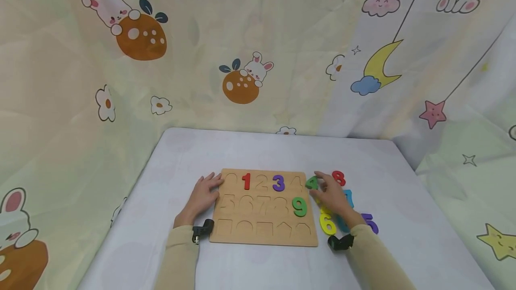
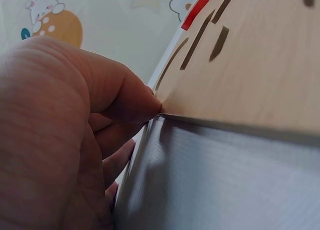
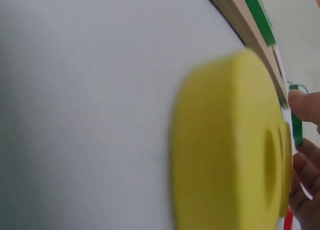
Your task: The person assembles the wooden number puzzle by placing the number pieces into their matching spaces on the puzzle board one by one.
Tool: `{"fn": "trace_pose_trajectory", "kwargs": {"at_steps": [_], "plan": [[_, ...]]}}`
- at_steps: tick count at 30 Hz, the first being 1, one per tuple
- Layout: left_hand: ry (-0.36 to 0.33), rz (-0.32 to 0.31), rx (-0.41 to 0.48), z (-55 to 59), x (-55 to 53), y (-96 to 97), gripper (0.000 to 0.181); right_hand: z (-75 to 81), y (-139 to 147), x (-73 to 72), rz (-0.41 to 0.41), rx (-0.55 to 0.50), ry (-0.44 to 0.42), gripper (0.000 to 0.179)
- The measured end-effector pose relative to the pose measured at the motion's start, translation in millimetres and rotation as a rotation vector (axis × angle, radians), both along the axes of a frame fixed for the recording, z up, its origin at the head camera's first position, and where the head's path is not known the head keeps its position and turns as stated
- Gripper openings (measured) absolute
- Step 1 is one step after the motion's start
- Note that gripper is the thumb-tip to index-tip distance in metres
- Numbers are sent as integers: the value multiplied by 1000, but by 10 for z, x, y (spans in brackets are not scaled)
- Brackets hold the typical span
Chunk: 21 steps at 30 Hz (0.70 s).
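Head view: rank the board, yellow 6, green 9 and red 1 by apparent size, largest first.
1. Board
2. Yellow 6 and green 9: too alike to rank, the 6 seeming nearer the camera
3. Red 1

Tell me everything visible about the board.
The board is a flat, tan rectangle, wooden by its look, with three rows of cut number and shape outlines. It lies on the white table, left edge touched by the left grip. A red 1 and purple 3 sit in the top row, a green 9 at the middle row's right end.
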State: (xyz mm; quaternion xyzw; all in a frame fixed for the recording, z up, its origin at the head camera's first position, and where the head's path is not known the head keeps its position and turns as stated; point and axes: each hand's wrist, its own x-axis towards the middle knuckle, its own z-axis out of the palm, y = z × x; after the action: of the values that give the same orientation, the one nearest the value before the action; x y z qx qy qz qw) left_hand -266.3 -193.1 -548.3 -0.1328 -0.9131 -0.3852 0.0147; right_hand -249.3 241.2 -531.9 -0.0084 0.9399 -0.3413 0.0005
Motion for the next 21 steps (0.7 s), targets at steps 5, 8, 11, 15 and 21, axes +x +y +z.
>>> {"fn": "trace_pose_trajectory", "kwargs": {"at_steps": [5, 8, 11, 15, 21], "plan": [[-13, 2, 0, 1, 3, -2, 49, -33, -83, 13, 11, -6, 15, 69], [-10, 2, 1, 2, 4, 1, 49, -42, -132, 13, 9, -16, 26, 69], [-3, 3, 0, 3, 6, 4, 49, -58, -180, 7, 19, -9, 31, 69], [3, 5, 4, 7, 8, 5, 49, -72, -255, -5, 43, 16, 44, 71], [-16, 11, 4, 8, 10, 2, 49, -55, -352, -13, 29, 32, 35, 72]]}}
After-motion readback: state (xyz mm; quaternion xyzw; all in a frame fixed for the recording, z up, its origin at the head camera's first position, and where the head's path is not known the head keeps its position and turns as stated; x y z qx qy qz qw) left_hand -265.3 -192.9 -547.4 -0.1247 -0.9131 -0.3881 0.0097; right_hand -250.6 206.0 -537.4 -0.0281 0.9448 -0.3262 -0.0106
